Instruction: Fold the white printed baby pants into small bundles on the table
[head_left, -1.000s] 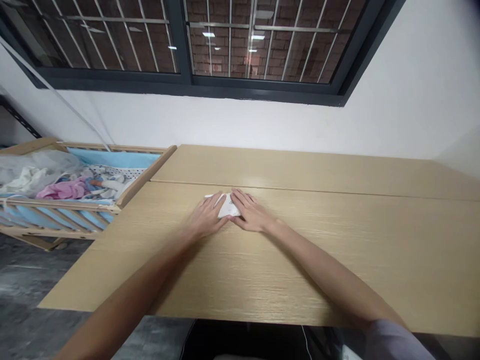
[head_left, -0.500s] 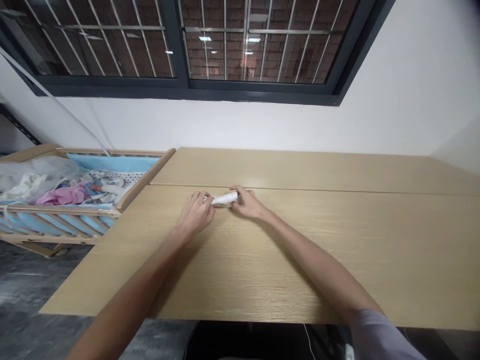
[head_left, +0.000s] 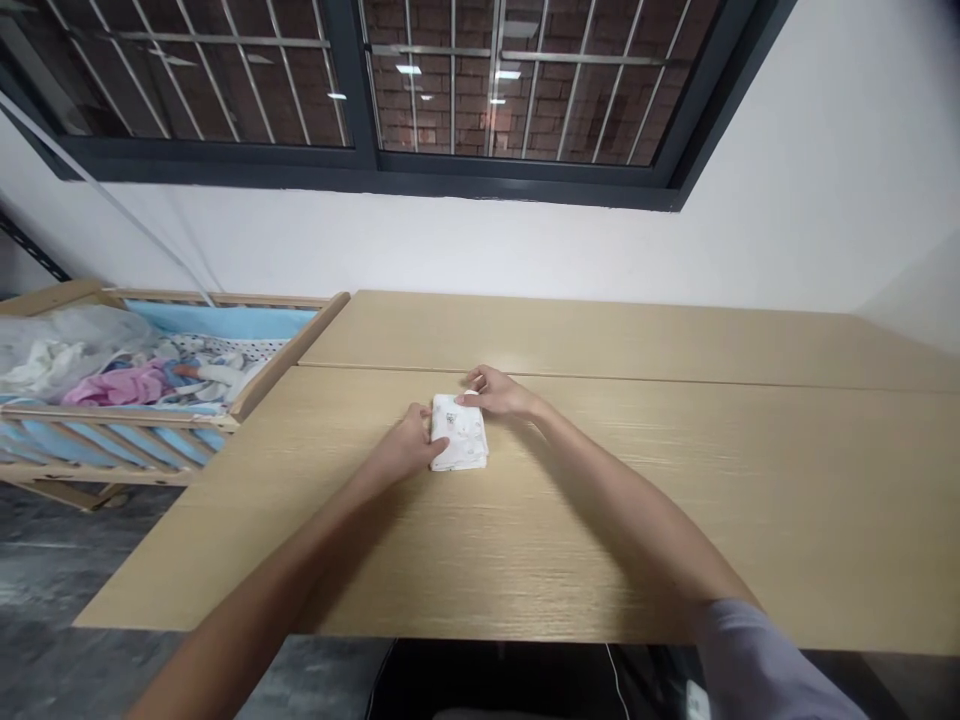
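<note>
**Turned broad side up: small, squarish, folded white cloth with faint grey print [head_left: 460, 440], between two bare hands**

Half a second ago the cloth showed as a narrow, roll-like strip; now its wide face shows, reaching closer to the front edge of the long, pale, wood-grained table [head_left: 675, 520]. It sits just in front of the thin straight seam [head_left: 637, 379] parallel to the back edge; whether it rests fully on the surface cannot be told. The person's bare left hand [head_left: 409, 443] grasps the cloth's left edge, thumb on top. Their bare right hand [head_left: 501, 393] pinches its far right corner, fingers curled. Beside the table's back left corner stands a pale wooden crib with blue lining [head_left: 291, 355], holding crumpled pink fabric [head_left: 120, 384] among white pieces. Beyond the back edge, a dark-framed, barred window [head_left: 517, 180] is set in a white wall [head_left: 525, 245].
</note>
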